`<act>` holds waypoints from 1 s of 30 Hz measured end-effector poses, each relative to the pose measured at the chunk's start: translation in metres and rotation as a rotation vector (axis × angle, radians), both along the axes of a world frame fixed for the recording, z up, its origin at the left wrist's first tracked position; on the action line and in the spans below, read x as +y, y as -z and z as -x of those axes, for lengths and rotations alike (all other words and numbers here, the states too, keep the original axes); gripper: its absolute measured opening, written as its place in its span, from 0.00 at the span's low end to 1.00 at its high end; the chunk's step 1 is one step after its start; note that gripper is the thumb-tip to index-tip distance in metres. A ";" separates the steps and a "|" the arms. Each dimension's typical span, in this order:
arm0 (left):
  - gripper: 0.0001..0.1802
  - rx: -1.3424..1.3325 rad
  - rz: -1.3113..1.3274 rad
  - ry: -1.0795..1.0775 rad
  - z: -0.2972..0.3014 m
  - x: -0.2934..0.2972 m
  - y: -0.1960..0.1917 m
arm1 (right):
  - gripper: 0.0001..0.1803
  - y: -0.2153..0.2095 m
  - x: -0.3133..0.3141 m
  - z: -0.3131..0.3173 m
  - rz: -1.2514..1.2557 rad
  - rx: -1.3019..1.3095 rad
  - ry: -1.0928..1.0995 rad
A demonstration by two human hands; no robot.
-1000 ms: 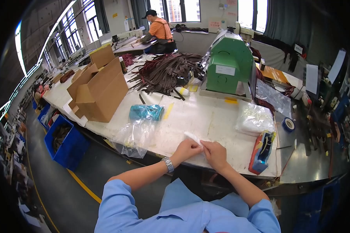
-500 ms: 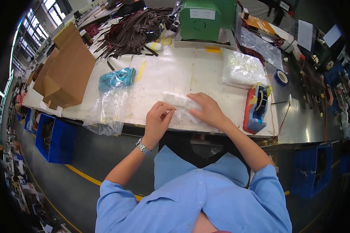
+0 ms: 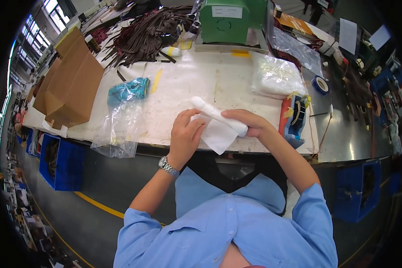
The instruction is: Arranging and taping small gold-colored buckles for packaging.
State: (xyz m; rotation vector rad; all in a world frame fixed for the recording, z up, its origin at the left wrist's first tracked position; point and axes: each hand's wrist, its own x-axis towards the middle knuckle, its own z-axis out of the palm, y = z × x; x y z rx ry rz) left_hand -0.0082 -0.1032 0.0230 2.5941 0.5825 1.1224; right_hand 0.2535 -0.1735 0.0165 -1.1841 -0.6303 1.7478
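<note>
Both of my hands hold a white, partly rolled sheet point(image 3: 217, 126) over the front edge of the pale worktable point(image 3: 196, 85). My left hand point(image 3: 184, 135), with a metal watch on its wrist, pinches the sheet's loose lower flap. Along the rolled upper part my right hand point(image 3: 249, 122) is wrapped, fingers pointing left. A red and blue tape dispenser point(image 3: 295, 116) stands just right of my right hand.
A clear plastic bag point(image 3: 119, 127) with a teal bundle point(image 3: 129, 89) hangs over the table's left front. Cardboard boxes point(image 3: 71, 85) sit at far left, dark straps point(image 3: 152, 31) and a green machine point(image 3: 228, 20) at the back, a bag of white material point(image 3: 276, 76) at right. Blue bins point(image 3: 58, 163) stand below.
The view has tilted further down toward my lap. My hands have lifted the white sheet off the table and rolled its upper part.
</note>
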 end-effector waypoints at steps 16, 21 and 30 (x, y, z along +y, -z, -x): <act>0.33 0.152 0.749 -0.046 -0.012 0.050 -0.017 | 0.32 -0.015 -0.024 0.002 -0.051 0.035 -0.192; 0.25 -0.053 0.833 -0.047 0.032 0.037 -0.001 | 0.28 0.004 -0.037 -0.013 0.115 0.216 0.032; 0.18 -0.193 0.626 -0.061 0.043 -0.024 -0.027 | 0.30 -0.024 -0.111 0.009 0.068 0.620 0.435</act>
